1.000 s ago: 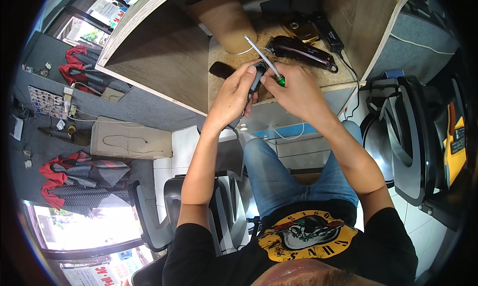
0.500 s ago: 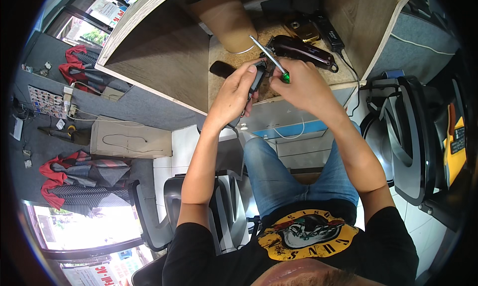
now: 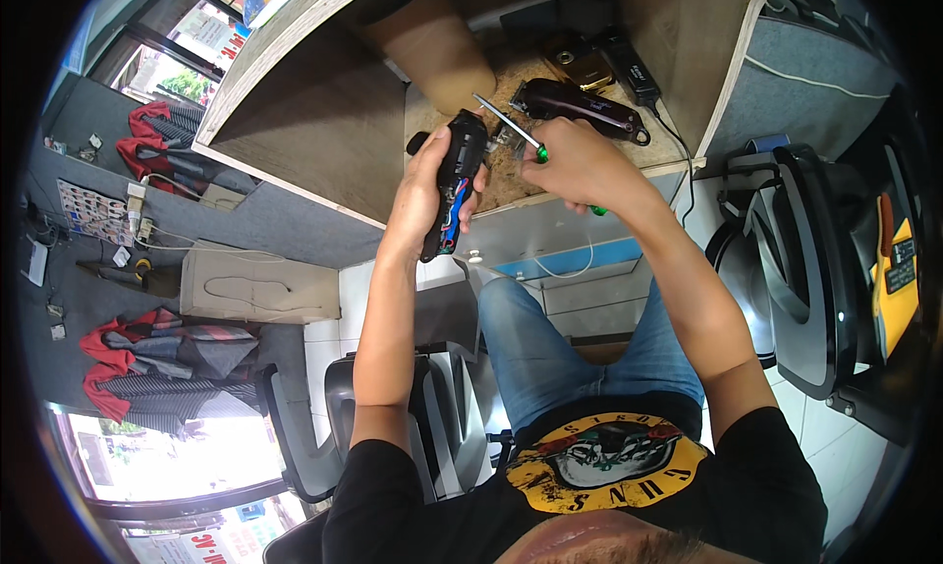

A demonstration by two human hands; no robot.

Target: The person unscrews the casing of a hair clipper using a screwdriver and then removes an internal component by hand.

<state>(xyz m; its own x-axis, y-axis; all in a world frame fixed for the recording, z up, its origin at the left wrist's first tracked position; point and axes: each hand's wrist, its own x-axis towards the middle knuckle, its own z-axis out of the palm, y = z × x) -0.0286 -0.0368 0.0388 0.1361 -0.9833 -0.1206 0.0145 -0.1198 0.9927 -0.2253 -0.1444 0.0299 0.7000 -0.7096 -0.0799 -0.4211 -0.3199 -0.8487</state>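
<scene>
Clipper [image 3: 468, 147] at twelve o'clock of the view, just above centre, over the near edge of the shelf [image 3: 506, 186]; head toward twelve, leaning slightly to one, tail toward seven. Lower casing apparently uncovered, with blue and red wires [image 3: 453, 215] exposed. Judged fairly light, stiff in the shell, rather slippery if smooth; wires judged the fragile part. Best held by both flanks of the solid upper body, clear of the wiring.

Left hand [image 3: 416, 196] wrapped round the clipper, thumb on the nine o'clock flank, fingertips showing at three.

Right hand [image 3: 580, 166] at three o'clock from the clipper, curled and pinching the screwdriver [image 3: 506, 118]; tip toward ten to eleven, green handle mostly concealed. Contact between tip and clipper head: cannot tell. Small metal piece [image 3: 505, 138] between clipper and right hand; in fingertips or on shelf, not determinable.

Further out on the shelf: maroon clipper [image 3: 580, 108] at two o'clock, gold device [image 3: 582, 70] between one and two, partly lost in shadow; corded black block [image 3: 629, 70] at two. Cylinder [image 3: 437, 53] at twelve, upper end dark. Black object [image 3: 416, 142] at ten to eleven, largely behind left hand, kind unclear.
</scene>
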